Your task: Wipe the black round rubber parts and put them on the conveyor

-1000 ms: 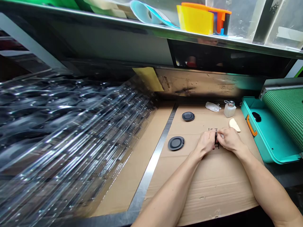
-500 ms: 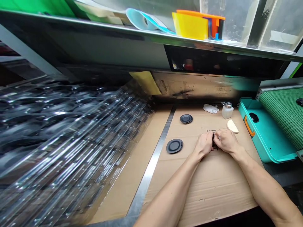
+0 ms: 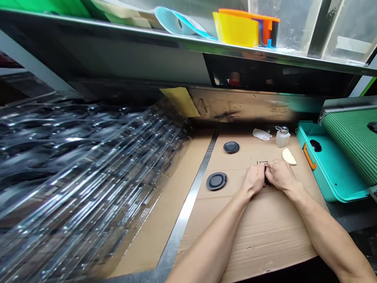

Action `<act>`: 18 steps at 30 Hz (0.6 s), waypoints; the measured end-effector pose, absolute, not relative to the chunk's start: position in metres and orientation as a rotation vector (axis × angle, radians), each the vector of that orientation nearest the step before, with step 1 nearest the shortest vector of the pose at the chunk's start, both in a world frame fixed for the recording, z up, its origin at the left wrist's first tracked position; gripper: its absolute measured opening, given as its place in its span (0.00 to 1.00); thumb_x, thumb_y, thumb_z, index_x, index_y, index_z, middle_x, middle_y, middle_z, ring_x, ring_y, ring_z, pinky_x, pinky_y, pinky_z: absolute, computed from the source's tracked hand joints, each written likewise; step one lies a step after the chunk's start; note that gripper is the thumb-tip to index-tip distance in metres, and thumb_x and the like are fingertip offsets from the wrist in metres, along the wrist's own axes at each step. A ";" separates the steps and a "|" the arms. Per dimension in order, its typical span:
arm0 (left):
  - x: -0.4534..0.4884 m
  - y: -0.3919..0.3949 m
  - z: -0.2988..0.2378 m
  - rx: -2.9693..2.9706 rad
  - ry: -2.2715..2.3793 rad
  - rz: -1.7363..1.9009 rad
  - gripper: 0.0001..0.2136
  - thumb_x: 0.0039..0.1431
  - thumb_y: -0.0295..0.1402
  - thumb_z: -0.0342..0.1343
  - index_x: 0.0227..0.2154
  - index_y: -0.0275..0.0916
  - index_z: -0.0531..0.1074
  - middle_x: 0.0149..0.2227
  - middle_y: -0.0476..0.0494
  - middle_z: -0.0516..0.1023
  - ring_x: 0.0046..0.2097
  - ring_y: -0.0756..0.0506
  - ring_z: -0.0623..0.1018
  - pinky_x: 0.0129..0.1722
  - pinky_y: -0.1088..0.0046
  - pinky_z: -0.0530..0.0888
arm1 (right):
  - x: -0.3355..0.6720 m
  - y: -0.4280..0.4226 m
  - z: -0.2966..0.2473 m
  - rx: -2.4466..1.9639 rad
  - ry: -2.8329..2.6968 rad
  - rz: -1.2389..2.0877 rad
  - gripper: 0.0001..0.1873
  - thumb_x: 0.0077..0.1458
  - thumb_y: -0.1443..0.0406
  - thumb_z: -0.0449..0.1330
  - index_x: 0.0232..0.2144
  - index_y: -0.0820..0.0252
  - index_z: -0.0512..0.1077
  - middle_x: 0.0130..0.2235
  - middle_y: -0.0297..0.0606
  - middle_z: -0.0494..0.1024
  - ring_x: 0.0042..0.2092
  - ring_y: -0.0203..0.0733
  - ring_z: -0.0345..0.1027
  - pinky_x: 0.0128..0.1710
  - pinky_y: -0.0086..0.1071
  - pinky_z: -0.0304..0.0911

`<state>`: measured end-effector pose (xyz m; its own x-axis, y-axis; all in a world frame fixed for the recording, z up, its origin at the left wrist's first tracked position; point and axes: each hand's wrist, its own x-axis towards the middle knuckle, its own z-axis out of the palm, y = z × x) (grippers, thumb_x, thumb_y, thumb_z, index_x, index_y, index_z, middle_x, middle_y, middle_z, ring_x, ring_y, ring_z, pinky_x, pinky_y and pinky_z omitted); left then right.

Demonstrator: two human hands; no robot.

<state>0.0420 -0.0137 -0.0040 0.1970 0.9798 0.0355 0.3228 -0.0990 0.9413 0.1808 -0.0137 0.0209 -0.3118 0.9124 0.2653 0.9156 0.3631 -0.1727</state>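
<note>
My left hand (image 3: 254, 177) and my right hand (image 3: 280, 173) meet over the cardboard sheet (image 3: 265, 236), fingers closed from both sides on a small black part (image 3: 266, 177). Most of that part is hidden by the fingers, so its full shape cannot be made out. To the left of my hands lie two round black lids, a nearer one (image 3: 217, 181) and a farther one (image 3: 231, 147), both flat on the cardboard. A cream half-round pad (image 3: 289, 156) rests just beyond my right hand.
Stacked clear plastic trays (image 3: 88, 188) fill the left side. Behind my hands stand a pump bottle (image 3: 282, 136) and a crumpled white cloth (image 3: 262, 134). At right, a teal bin (image 3: 335, 173) holds a black round piece, beside a green conveyor belt (image 3: 353, 137). A shelf (image 3: 176, 41) crosses above.
Both hands stay closed on the black part in nearly the same place. The whole view has shifted very slightly; the lids and bottle have not moved on the cardboard.
</note>
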 end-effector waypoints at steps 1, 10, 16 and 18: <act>0.042 -0.014 -0.004 1.595 1.260 0.948 0.27 0.70 0.40 0.36 0.16 0.41 0.67 0.14 0.45 0.70 0.21 0.47 0.73 0.29 0.72 0.69 | 0.180 -0.014 0.021 -1.612 -2.305 -0.030 0.11 0.62 0.68 0.55 0.30 0.59 0.76 0.35 0.42 0.81 0.37 0.42 0.73 0.37 0.31 0.59; 0.042 -0.015 -0.007 1.534 1.234 0.960 0.27 0.70 0.42 0.36 0.18 0.40 0.69 0.15 0.45 0.71 0.19 0.47 0.73 0.24 0.73 0.67 | 0.181 -0.015 0.024 -1.575 -2.284 0.006 0.11 0.61 0.67 0.56 0.30 0.59 0.77 0.35 0.41 0.82 0.37 0.41 0.73 0.36 0.30 0.59; 0.041 -0.007 -0.008 1.222 1.153 0.976 0.24 0.67 0.47 0.41 0.26 0.37 0.73 0.15 0.45 0.71 0.16 0.48 0.68 0.17 0.73 0.62 | 0.186 -0.013 0.027 -1.620 -2.176 0.169 0.10 0.59 0.65 0.57 0.31 0.57 0.79 0.35 0.39 0.83 0.37 0.41 0.75 0.36 0.29 0.59; 0.038 -0.002 -0.003 0.911 1.045 1.050 0.23 0.67 0.45 0.39 0.33 0.35 0.74 0.19 0.43 0.74 0.16 0.49 0.67 0.16 0.74 0.60 | 0.189 -0.012 0.027 -1.611 -2.094 0.163 0.10 0.59 0.65 0.57 0.33 0.57 0.79 0.36 0.39 0.83 0.38 0.41 0.75 0.38 0.29 0.60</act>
<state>0.0376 -0.0022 -0.0033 0.1531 0.9626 -0.2234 -0.2277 0.2543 0.9399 0.1889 -0.0120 0.0267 -0.1842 0.9344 0.3051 0.8759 0.2969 -0.3804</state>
